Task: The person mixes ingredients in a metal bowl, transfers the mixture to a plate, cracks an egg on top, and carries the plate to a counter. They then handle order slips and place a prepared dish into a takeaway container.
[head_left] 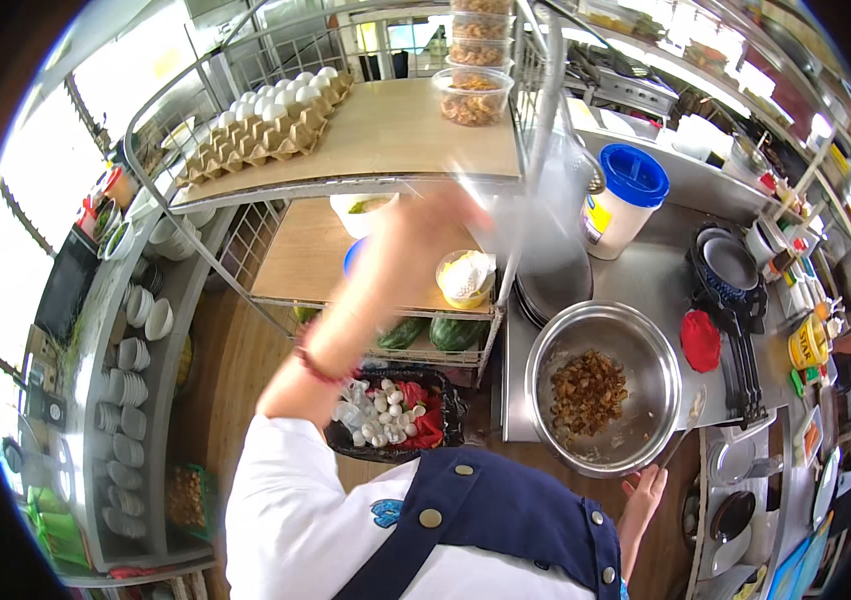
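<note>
My left hand (436,215) is smeared by motion in front of the wire shelving, beside a blurred translucent plastic item; whether it holds that item is unclear. My right hand (643,492) is low at the right, fingers extended and apart, just below the rim of a steel bowl (660,385) containing browned chopped food (589,393). A spoon (694,410) lies angled at the bowl's right, its handle reaching toward my fingertips. A white tub with blue lid (624,200), dark stacked pans (731,265) and a red object (700,340) stand around the bowl.
Wire shelving (226,262) ahead holds egg trays (266,120), stacked food containers (471,95), a tub of white powder (465,278) and watermelons (455,334). A black bin (446,440) with eggshells sits below. Dishes (128,390) line the left shelves; the steel counter (616,280) runs along the right.
</note>
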`<move>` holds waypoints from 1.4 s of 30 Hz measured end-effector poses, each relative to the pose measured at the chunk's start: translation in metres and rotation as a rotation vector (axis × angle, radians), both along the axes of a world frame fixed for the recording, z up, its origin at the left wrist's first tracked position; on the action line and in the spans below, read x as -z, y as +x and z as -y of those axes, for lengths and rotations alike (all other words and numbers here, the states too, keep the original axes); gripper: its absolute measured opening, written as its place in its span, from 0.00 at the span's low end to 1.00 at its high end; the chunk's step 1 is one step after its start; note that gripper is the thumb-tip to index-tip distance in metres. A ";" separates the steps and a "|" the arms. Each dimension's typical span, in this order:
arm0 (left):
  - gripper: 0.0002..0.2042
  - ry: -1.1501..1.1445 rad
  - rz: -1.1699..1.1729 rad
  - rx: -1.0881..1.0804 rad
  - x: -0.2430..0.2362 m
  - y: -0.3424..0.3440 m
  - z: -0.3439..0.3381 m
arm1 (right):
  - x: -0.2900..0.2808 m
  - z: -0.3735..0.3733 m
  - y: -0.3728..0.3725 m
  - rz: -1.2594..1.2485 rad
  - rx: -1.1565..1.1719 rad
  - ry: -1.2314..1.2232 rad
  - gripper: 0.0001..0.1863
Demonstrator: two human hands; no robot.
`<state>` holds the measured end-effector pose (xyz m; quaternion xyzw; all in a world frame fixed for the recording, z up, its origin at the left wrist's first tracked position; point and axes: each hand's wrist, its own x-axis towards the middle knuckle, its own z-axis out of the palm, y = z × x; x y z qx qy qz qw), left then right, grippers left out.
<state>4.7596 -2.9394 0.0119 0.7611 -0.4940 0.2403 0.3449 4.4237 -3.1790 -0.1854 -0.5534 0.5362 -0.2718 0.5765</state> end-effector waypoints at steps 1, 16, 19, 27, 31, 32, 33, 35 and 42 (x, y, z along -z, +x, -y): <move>0.06 -0.207 -0.043 -0.117 -0.013 0.031 -0.008 | 0.004 -0.002 0.003 0.128 0.082 0.048 0.23; 0.21 -0.155 -0.456 -0.429 0.205 0.152 0.030 | -0.036 -0.030 0.020 0.193 0.154 -0.150 0.14; 0.31 -0.016 -0.399 -0.463 0.284 0.225 0.063 | -0.073 -0.049 0.029 0.384 0.068 -0.067 0.15; 0.23 -0.109 -0.517 -0.524 0.271 0.244 0.046 | -0.104 -0.061 0.039 0.570 -0.066 0.149 0.07; 0.22 -0.090 -0.391 -0.508 0.213 0.186 -0.023 | -0.115 -0.038 0.043 0.125 -0.368 -0.040 0.06; 0.21 -0.060 -0.285 -0.479 0.196 0.162 -0.044 | -0.121 -0.030 0.045 -0.111 -0.425 -0.123 0.06; 0.20 0.000 -0.179 -0.465 0.179 0.138 -0.063 | -0.124 -0.026 0.050 -0.095 -0.539 -0.340 0.06; 0.19 0.084 -0.272 -0.420 0.148 0.077 -0.094 | -0.136 -0.018 0.058 -0.120 -0.690 -0.571 0.06; 0.15 0.156 -0.652 -0.184 0.071 -0.091 -0.074 | -0.180 -0.003 0.089 -0.192 -0.955 -1.365 0.06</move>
